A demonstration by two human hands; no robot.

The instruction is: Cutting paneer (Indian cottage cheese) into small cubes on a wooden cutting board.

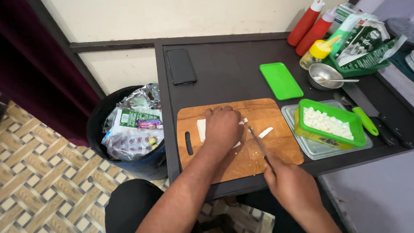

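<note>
Nearest the camera, the right hand (292, 186) is closed tight around the handle of a knife (258, 144), whose thin blade slants up and left across a wooden cutting board (276, 149). Its tip meets the right edge of a flat white block (201, 130), soft like cheese. Farther in, the left hand (221, 126) lies palm down on that block, fingers curled and pressing, covering most of it; only the block's left end and a sliver at the right show. One cut white strip (265, 132) lies apart, just right of the blade.

Right of the board, a green tub (330, 138) filled with small white cubes (325, 121) sits in a clear shallow tray (293, 123). Its flat green lid (280, 80) lies farther back on the dark table (228, 69). A second knife with a green handle (365, 121) lies just right of the tub. At the far right stand two red squeeze bottles (311, 26), a yellow-capped bottle (318, 51) and a small steel bowl (324, 76) with a spoon in it. A black phone (181, 66) lies at the far left of the table. Left of the table on the floor, a dark bin (101, 125) is heaped with wrappers.
</note>
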